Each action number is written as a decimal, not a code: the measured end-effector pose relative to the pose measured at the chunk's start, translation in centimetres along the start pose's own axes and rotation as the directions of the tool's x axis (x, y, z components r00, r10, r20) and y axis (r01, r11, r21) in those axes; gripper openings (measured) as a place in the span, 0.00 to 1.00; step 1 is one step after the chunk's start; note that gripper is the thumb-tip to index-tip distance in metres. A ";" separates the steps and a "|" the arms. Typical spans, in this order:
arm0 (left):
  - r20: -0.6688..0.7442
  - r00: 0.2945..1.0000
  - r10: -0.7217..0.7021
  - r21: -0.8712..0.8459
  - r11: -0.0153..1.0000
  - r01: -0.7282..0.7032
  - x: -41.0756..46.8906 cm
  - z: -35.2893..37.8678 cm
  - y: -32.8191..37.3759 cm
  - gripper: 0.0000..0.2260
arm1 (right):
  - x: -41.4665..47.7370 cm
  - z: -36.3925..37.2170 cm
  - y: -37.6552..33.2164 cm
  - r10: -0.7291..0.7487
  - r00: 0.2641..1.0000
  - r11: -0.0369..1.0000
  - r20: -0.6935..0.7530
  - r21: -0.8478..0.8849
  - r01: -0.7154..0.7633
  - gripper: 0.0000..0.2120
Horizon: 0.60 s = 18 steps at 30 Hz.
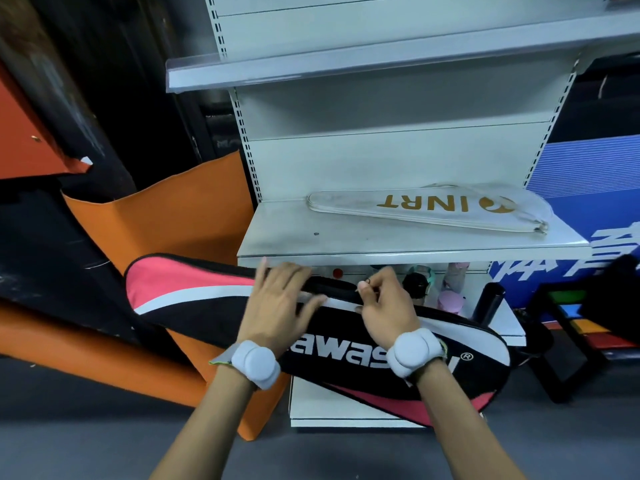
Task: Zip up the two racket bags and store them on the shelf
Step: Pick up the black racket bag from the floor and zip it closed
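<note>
A black, pink and white racket bag (194,289) is held level in front of the shelf, its narrow end to the left. My left hand (280,303) lies over its top edge and grips it. My right hand (384,303) pinches the zipper pull (367,281) on the bag's upper seam. A white racket bag (429,209) with gold "INRT" lettering lies flat on the middle shelf (311,244), its zipper pull at the right end.
The white metal shelving unit has a bare upper shelf (346,64). Bottles and cups (450,289) stand on the lower shelf behind the bag. An orange mat (166,209) leans at the left. A black stool (571,323) stands at the right.
</note>
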<state>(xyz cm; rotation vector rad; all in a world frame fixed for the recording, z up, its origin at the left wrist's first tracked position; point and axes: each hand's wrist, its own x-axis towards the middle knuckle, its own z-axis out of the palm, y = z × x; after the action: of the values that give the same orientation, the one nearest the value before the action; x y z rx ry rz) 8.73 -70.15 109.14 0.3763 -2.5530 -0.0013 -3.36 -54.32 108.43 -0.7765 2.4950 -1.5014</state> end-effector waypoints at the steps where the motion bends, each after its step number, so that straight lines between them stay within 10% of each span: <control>1: 0.061 0.997 0.048 -0.017 0.999 -0.047 0.1 0.2 0.7 0.21 | -0.2 0.3 -0.4 -0.028 1.000 0.999 0.003 -0.024 0.028 0.07; 18: -0.094 0.990 -0.100 0.075 0.991 0.107 0.1 -0.2 2.5 0.03 | 0.2 -3.6 -0.4 -0.042 0.966 0.998 -0.256 -0.060 0.027 0.06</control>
<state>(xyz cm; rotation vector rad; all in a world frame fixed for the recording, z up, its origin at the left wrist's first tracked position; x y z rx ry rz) 8.11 -67.80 109.59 0.5280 -2.4465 0.0776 -4.64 -51.74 110.59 -0.6749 2.7325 -1.6464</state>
